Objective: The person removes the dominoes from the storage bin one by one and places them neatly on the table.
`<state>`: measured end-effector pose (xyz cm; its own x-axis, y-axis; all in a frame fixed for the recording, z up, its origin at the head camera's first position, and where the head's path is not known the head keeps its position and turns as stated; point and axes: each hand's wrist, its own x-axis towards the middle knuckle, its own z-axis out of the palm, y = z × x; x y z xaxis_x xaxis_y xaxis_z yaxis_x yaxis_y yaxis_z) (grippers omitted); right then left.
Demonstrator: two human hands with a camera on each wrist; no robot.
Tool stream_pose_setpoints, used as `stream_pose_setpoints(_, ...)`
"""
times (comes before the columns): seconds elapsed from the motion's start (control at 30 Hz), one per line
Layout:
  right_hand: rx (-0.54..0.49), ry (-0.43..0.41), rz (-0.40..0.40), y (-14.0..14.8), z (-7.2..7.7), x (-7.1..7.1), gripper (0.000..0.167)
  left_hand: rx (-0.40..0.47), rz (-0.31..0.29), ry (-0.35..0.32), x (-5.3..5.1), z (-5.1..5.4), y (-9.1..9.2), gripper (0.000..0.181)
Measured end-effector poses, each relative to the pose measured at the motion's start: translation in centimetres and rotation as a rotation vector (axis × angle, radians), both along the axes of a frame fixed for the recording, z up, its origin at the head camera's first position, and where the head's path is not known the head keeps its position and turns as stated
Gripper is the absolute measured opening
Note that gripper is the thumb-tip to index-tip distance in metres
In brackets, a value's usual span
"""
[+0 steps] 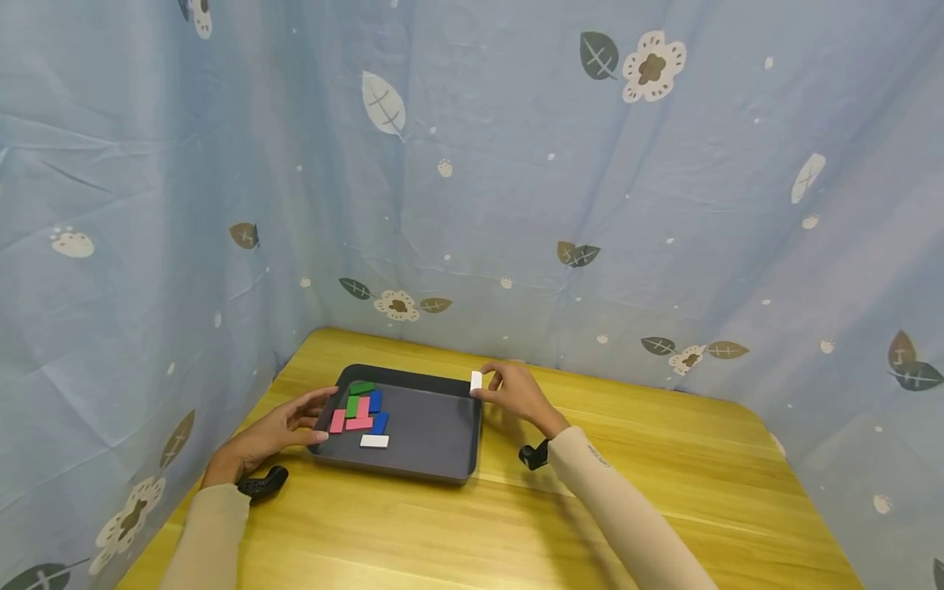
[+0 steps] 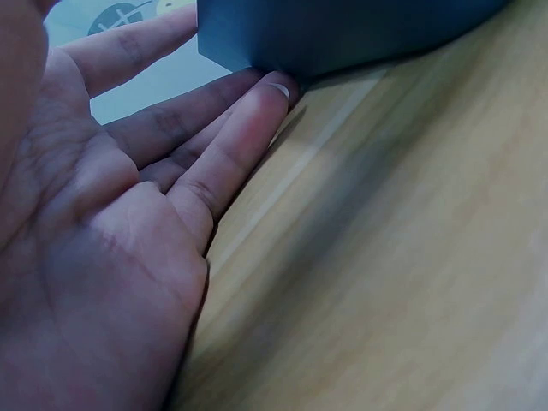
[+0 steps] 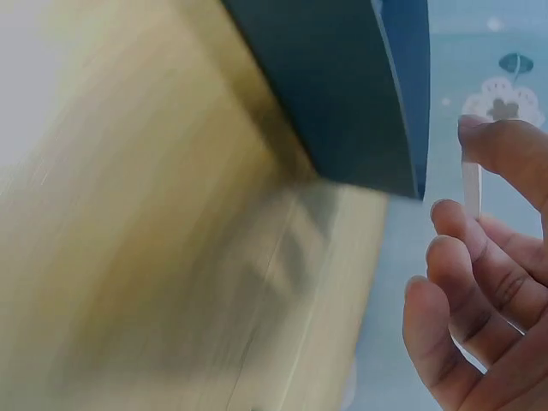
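Observation:
My right hand (image 1: 519, 397) pinches a thin white rectangular block (image 1: 475, 382) between thumb and fingers. In the head view the block appears over the right rim near the back corner; the right wrist view shows the white block (image 3: 472, 184) edge-on, apart from the tray wall. A dark grey tray (image 1: 428, 422) lies on the table. Against its left side rests my left hand (image 1: 273, 426), thumb and forefinger spread along the rim. In the left wrist view, fairly straight fingers touch the outer wall. Flat pink (image 1: 359, 424), green (image 1: 361, 388) and blue blocks (image 1: 379, 424) cluster inside at the left.
Another white block (image 1: 374, 442) lies near the tray's front, below the coloured ones. The wooden table (image 1: 649, 492) extends to the right of and in front of the tray. A blue patterned curtain (image 1: 501, 205) hangs behind and along both sides.

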<state>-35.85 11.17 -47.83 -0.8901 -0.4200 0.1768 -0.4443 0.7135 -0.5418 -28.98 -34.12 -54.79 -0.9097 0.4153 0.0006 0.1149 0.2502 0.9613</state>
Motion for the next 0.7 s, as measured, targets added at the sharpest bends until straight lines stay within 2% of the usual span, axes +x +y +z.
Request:
stream_pose_setpoints(0.4,0.015,-0.009,-0.105,5.4,-1.0,0.0,0.051,-0.006,0.025,-0.033,0.0,0.0,-0.1,0.081)
stream_pose_setpoints(0.7,0.023,-0.023,-0.166,8.9,-2.0,0.1,0.05,0.009,0.013,-0.026,-0.1,-0.1,-0.2,0.081)
